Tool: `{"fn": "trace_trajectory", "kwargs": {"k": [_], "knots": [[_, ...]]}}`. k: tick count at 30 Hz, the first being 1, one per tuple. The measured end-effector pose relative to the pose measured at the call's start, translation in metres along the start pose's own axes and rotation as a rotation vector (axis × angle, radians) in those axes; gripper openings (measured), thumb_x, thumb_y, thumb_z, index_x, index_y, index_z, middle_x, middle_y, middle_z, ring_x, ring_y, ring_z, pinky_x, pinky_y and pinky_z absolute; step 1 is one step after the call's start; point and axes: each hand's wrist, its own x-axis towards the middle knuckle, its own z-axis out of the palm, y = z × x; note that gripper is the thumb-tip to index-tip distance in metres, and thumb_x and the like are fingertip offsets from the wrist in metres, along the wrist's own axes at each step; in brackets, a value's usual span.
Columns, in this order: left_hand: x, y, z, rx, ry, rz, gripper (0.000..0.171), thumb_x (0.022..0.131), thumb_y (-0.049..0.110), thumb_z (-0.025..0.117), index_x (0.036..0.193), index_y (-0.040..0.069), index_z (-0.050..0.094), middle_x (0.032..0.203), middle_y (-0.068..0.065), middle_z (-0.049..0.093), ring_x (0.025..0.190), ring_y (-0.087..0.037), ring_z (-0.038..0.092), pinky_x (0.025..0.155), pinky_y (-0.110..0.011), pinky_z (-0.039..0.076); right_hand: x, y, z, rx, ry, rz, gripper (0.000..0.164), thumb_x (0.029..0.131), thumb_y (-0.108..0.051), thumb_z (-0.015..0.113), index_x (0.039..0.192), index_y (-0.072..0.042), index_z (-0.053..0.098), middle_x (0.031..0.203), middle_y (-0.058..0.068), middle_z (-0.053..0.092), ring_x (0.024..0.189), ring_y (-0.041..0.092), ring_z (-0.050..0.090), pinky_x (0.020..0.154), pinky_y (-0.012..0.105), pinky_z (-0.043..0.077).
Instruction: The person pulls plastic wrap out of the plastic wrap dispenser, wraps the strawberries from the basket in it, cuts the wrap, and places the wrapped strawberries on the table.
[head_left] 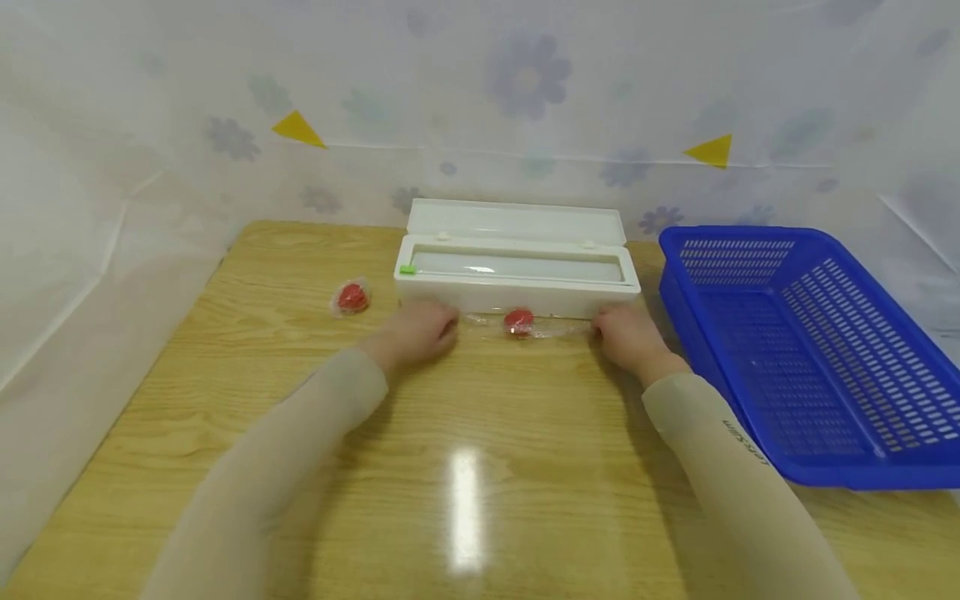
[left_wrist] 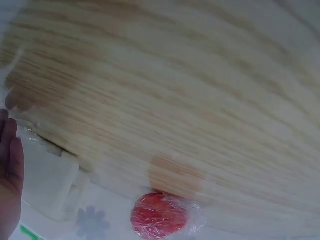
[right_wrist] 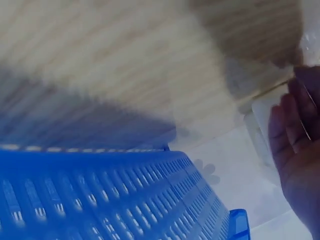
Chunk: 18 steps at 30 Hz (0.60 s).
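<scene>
A small red round thing [head_left: 518,322] lies in clear plastic wrap [head_left: 558,330] in front of the white plastic wrap dispenser [head_left: 517,297]; its exact kind is not clear. My left hand [head_left: 420,333] pinches the wrap's left end, and my right hand [head_left: 632,337] pinches the right end, the film drawn into strands between them. The dispenser's lid stands raised, with a film roll inside and a green slider [head_left: 407,270] at its left end. Left of my left hand sits another wrapped red thing [head_left: 352,297], seen in the left wrist view as a crinkled red bundle [left_wrist: 157,216].
To the right stands a blue plastic basket [head_left: 678,333] with slotted walls, close beside my right forearm. A floral sheet [head_left: 465,83] with yellow triangles hangs behind the wooden table [head_left: 525,467].
</scene>
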Motion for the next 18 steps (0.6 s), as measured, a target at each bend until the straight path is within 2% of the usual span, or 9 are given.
{"fn": "trace_trajectory", "kwargs": {"k": [3, 5, 8, 10, 12, 14, 18], "knots": [[0.009, 0.004, 0.0, -0.04, -0.003, -0.11, 0.014, 0.095, 0.023, 0.049, 0.087, 0.013, 0.054, 0.072, -0.003, 0.057, 0.068, -0.02, 0.053, 0.066, -0.034, 0.047, 0.0, -0.001, -0.003, 0.058, -0.053, 0.071, 0.021, 0.084, -0.021, 0.06, 0.067, -0.008, 0.061, 0.066, 0.006, 0.06, 0.062, 0.024, 0.055, 0.057, 0.041, 0.046], [0.013, 0.007, 0.001, 0.007, -0.019, -0.156, 0.015, 0.095, 0.027, 0.05, 0.089, 0.013, 0.053, 0.074, -0.003, 0.058, 0.069, -0.021, 0.055, 0.066, -0.035, 0.047, 0.0, -0.003, -0.004, 0.077, -0.068, 0.113, 0.033, 0.087, -0.032, 0.058, 0.062, -0.011, 0.057, 0.063, 0.005, 0.057, 0.058, 0.022, 0.052, 0.052, 0.04, 0.044], [0.018, 0.013, 0.003, 0.146, -0.056, -0.177, 0.019, 0.094, 0.03, 0.052, 0.094, 0.011, 0.056, 0.082, -0.006, 0.063, 0.077, -0.024, 0.06, 0.071, -0.038, 0.05, 0.001, -0.008, -0.003, 0.07, -0.069, 0.155, 0.042, 0.089, -0.041, 0.056, 0.059, -0.012, 0.058, 0.063, 0.006, 0.059, 0.058, 0.024, 0.055, 0.052, 0.041, 0.046], [0.02, 0.018, 0.005, 0.208, -0.07, -0.177, 0.021, 0.094, 0.029, 0.053, 0.097, 0.008, 0.057, 0.087, -0.009, 0.065, 0.081, -0.026, 0.063, 0.074, -0.039, 0.052, 0.002, -0.01, -0.001, 0.049, -0.056, 0.169, 0.037, 0.088, -0.039, 0.058, 0.063, -0.012, 0.061, 0.068, 0.008, 0.063, 0.063, 0.026, 0.059, 0.056, 0.044, 0.048], [0.022, 0.022, 0.008, 0.227, -0.063, -0.185, 0.02, 0.093, 0.024, 0.052, 0.099, 0.005, 0.057, 0.09, -0.011, 0.065, 0.085, -0.027, 0.063, 0.076, -0.038, 0.052, 0.002, -0.012, 0.0, 0.047, -0.049, 0.19, 0.031, 0.086, -0.035, 0.062, 0.07, -0.01, 0.063, 0.073, 0.009, 0.066, 0.068, 0.028, 0.061, 0.06, 0.045, 0.049], [0.023, 0.026, 0.008, 0.191, -0.033, -0.213, 0.016, 0.09, 0.02, 0.053, 0.097, 0.005, 0.056, 0.088, -0.01, 0.064, 0.083, -0.026, 0.062, 0.074, -0.038, 0.053, 0.002, -0.011, 0.0, 0.065, -0.039, 0.217, 0.026, 0.086, -0.033, 0.063, 0.078, -0.008, 0.064, 0.079, 0.011, 0.068, 0.073, 0.03, 0.062, 0.063, 0.046, 0.049], [0.028, 0.031, 0.005, 0.035, 0.038, -0.28, 0.013, 0.086, 0.016, 0.053, 0.096, 0.007, 0.054, 0.086, -0.009, 0.062, 0.081, -0.025, 0.061, 0.071, -0.038, 0.052, 0.003, -0.012, -0.006, 0.145, 0.004, 0.273, 0.024, 0.086, -0.028, 0.06, 0.092, -0.005, 0.064, 0.091, 0.016, 0.068, 0.078, 0.033, 0.063, 0.064, 0.05, 0.049]]}}
